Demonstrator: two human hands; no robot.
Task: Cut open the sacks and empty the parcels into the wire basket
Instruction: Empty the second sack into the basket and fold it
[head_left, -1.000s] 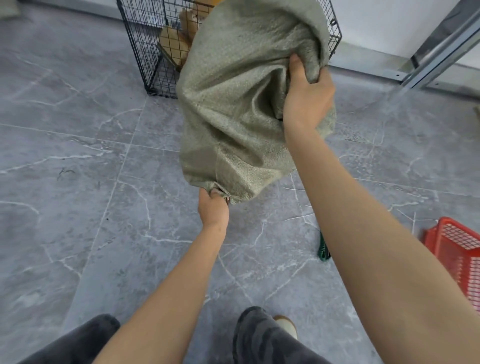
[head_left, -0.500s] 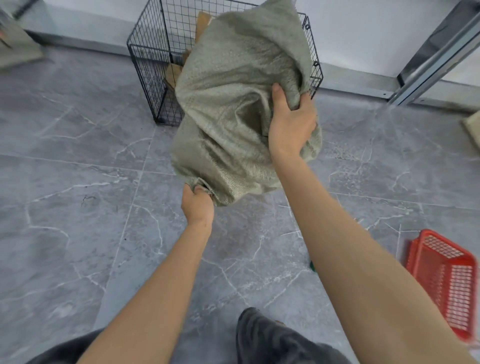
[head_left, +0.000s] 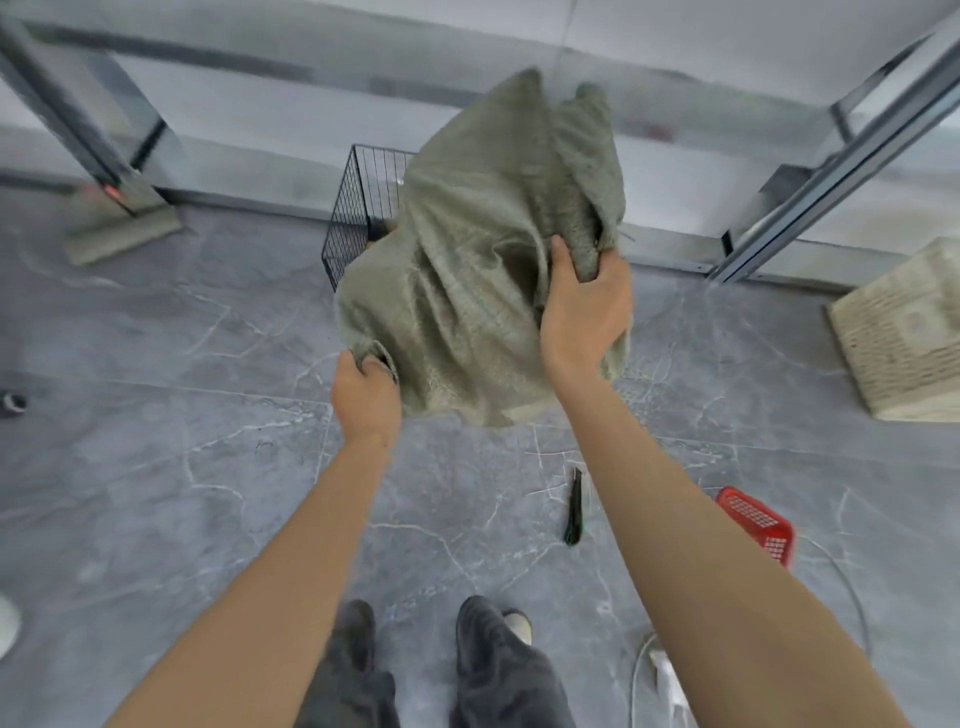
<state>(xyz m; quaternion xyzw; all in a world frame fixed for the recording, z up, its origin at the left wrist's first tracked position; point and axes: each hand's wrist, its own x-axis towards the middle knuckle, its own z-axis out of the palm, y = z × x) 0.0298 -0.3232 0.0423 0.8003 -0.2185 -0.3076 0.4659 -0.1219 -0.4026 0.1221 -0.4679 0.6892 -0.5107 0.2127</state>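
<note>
A limp grey-green woven sack (head_left: 483, 260) hangs in the air in front of the black wire basket (head_left: 358, 208), covering most of it. My left hand (head_left: 366, 389) grips the sack's lower left corner. My right hand (head_left: 587, 312) grips a bunched fold on its right side, higher up. The basket stands on the floor against the far wall; its contents are hidden behind the sack. A dark utility knife (head_left: 574, 512) lies on the floor between my arms, below the sack.
A red plastic basket (head_left: 758, 522) sits on the floor at the right. A pale woven sack or bale (head_left: 904, 332) lies further right. Metal frame legs (head_left: 831, 171) stand at both sides. A white cable (head_left: 644, 670) lies near my feet.
The view has pulled back and up from the basket. Both hands kept their grips and the sack rose away from the basket, hanging slacker than before.
</note>
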